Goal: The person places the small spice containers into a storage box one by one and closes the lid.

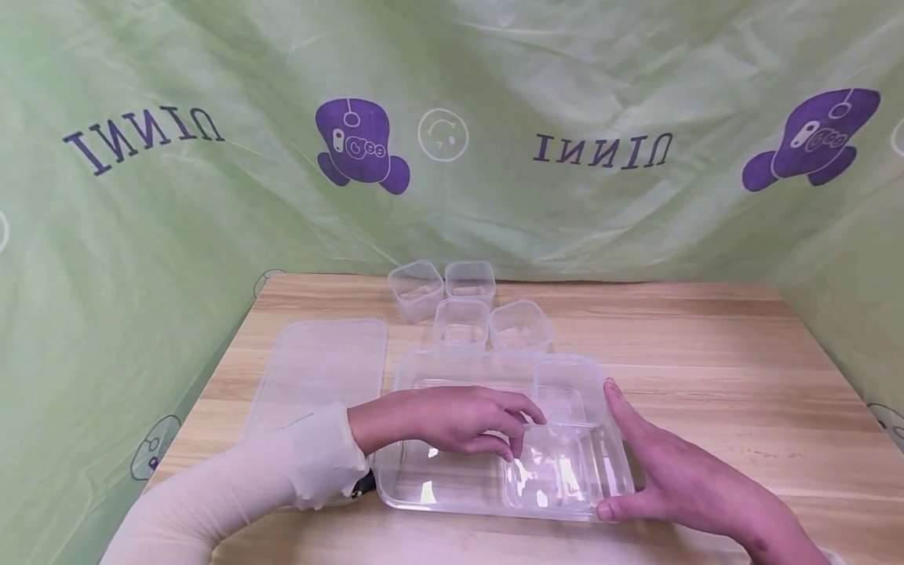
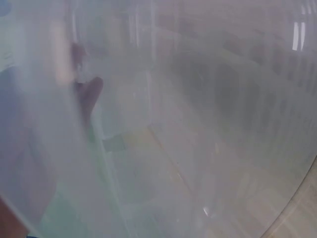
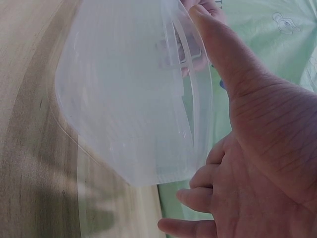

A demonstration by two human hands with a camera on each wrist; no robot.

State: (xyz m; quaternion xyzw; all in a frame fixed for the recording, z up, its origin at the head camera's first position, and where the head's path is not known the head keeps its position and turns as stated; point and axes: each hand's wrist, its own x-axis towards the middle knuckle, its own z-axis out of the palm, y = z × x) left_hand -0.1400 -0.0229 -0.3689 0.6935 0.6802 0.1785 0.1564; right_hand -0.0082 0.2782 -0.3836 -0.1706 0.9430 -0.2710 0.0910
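Note:
A large clear plastic box (image 1: pixel 452 496) stands on the table near me, with two small clear square containers inside its right half. My left hand (image 1: pixel 459 420) reaches in from the left. Its bent fingertips and thumb pinch the left corner of the front small container (image 1: pixel 558 479), close beside the rear small container (image 1: pixel 568 384). My right hand (image 1: pixel 695 479) spreads along the large box's right side, thumb at the front corner and fingers toward the back. In the right wrist view its thumb (image 3: pixel 223 44) lies along the rim of the box. The left wrist view is mostly blurred clear plastic.
Several small clear containers (image 1: pixel 462 329) stand behind the large box. A flat translucent lid (image 1: pixel 325 369) lies on the wooden table (image 1: pixel 734 377) at the left, partly under my left sleeve (image 1: pixel 282 463). Green printed cloth (image 1: pixel 494 220) hangs around the table.

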